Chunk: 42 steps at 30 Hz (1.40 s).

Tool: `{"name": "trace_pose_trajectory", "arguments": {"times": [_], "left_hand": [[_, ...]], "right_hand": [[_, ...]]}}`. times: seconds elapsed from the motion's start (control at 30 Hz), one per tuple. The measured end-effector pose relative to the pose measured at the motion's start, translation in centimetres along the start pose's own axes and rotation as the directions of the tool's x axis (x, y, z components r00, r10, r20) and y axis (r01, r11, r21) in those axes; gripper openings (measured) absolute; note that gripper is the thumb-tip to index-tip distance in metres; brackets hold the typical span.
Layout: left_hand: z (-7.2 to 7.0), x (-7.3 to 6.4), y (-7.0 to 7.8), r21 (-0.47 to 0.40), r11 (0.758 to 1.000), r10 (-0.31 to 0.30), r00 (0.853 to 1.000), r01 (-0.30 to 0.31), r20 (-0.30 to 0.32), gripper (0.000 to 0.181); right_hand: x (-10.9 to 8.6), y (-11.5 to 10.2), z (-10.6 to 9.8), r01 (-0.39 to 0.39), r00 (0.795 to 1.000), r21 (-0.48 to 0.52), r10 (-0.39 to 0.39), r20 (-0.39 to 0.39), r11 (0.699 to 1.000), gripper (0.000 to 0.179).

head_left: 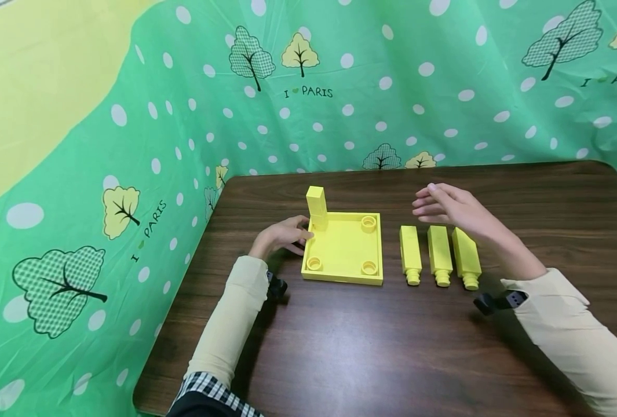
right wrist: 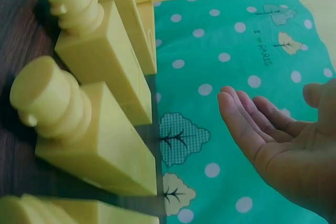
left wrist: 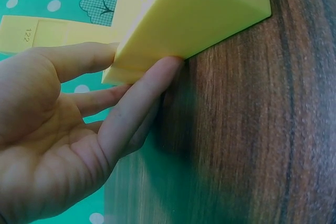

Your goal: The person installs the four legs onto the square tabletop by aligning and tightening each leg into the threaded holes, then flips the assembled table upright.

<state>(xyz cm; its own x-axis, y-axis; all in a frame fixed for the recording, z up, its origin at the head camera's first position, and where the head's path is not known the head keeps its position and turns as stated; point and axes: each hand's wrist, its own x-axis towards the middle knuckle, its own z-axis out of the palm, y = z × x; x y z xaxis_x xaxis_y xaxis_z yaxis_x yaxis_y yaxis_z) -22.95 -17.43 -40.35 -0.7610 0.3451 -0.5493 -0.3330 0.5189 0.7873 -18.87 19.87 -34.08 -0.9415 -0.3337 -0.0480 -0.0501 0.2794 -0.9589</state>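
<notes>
A yellow square plastic panel (head_left: 346, 243) with a raised rim lies on the table, and round sockets show in three of its corners. One yellow leg (head_left: 316, 204) stands upright at its far left corner. My left hand (head_left: 283, 234) pinches the panel's left edge, thumb at the rim; the left wrist view shows its fingers against the panel's side. To the right, three yellow legs, a left one (head_left: 410, 252), a middle one (head_left: 440, 252) and a right one (head_left: 466, 255), lie side by side, knobbed ends towards me. My right hand (head_left: 451, 207) hovers beyond them, fingers relaxed, holding nothing.
The dark wooden table (head_left: 360, 353) has rounded corners. Behind and to the left hangs a green dotted cloth (head_left: 329, 116) with printed trees. Each sleeve carries a small black device at the wrist.
</notes>
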Motion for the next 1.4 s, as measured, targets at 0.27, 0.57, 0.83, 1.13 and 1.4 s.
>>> {"name": "trace_pose_trajectory", "arguments": {"times": [0.27,0.57,0.83,1.13,1.4], "left_hand": [[0.0,0.0,-0.1,-0.001,1.000,0.004,1.000,-0.004,0.000,0.051],[0.1,0.0,-0.3,-0.002,1.000,0.005,1.000,-0.005,-0.006,0.051],[0.1,0.0,-0.1,-0.006,1.000,0.003,1.000,-0.003,-0.005,0.050],[0.0,-0.1,0.1,0.002,1.000,0.010,1.000,-0.010,-0.001,0.049],[0.0,-0.2,0.1,0.001,1.000,0.000,1.000,0.000,-0.009,0.051]], "right_hand": [[-1.1,0.6,-1.3,-0.003,1.000,-0.045,0.003,-0.006,0.999,0.058],[-2.1,2.2,-2.4,-0.003,1.000,-0.067,0.002,-0.016,0.998,0.060],[-3.0,2.6,-3.6,-0.007,1.000,-0.043,0.006,-0.024,0.999,0.060],[-4.0,3.9,-5.2,-0.071,0.997,-0.127,0.066,-0.046,0.989,0.065],[-4.7,5.2,-6.2,-0.118,0.991,-0.107,0.110,-0.079,0.987,0.062]]}}
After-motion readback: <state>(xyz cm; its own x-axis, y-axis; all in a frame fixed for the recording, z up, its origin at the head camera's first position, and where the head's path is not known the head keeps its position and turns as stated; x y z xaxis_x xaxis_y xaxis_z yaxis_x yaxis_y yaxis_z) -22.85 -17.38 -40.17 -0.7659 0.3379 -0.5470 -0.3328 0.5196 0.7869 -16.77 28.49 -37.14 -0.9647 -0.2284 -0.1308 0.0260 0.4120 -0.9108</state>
